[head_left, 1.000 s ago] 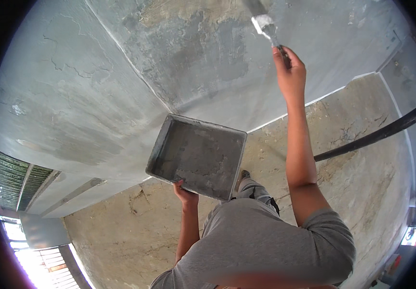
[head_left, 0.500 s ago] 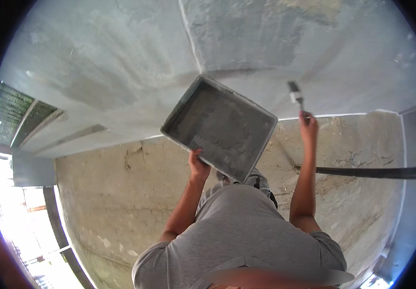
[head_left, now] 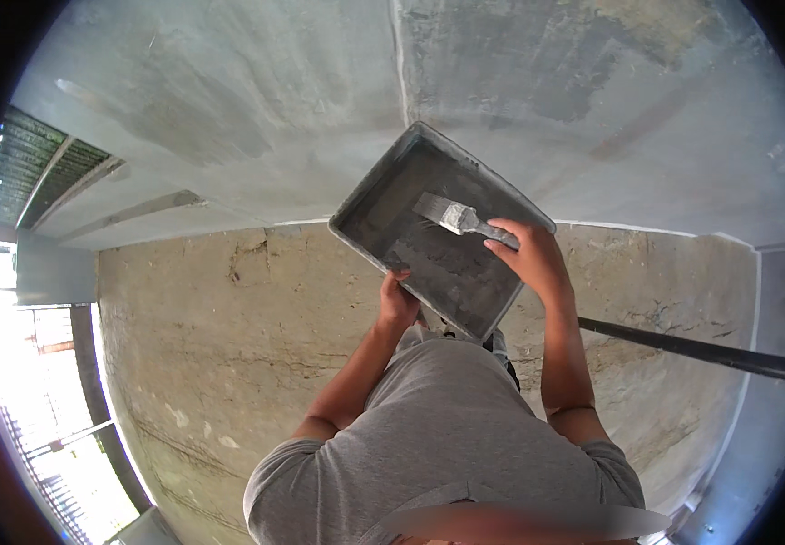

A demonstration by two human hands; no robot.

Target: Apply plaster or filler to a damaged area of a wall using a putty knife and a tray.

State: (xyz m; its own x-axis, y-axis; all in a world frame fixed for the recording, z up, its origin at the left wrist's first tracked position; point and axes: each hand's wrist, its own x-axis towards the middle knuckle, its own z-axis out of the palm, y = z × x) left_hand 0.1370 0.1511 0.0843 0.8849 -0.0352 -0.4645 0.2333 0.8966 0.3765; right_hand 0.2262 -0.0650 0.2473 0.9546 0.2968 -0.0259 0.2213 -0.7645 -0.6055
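Observation:
My left hand point(head_left: 399, 301) grips the near left rim of a dark grey paint tray point(head_left: 492, 295), thumb over the edge and fingers hidden beneath. The tray is held in front of my body, turned cornerwise, with a grey coating smeared across its inside. In my right hand point(head_left: 535, 259) is a paintbrush point(head_left: 458, 218), its handle pinched between thumb and fingers. The brush is over the tray's middle, bristles pointing left; I cannot tell whether they touch the coating. Its ferrule is splashed with whitish paint.
A grey painted wall point(head_left: 301, 136) with darker patches and a vertical seam rises ahead. Below lies a rough, cracked tan floor point(head_left: 229, 363). A dark pole point(head_left: 701, 348) runs in from the right. Bright openings with bars point(head_left: 56, 391) are at the left.
My right hand has brought the paintbrush from near the wall at the right, down and left over the tray. The tray has shifted slightly right in view.

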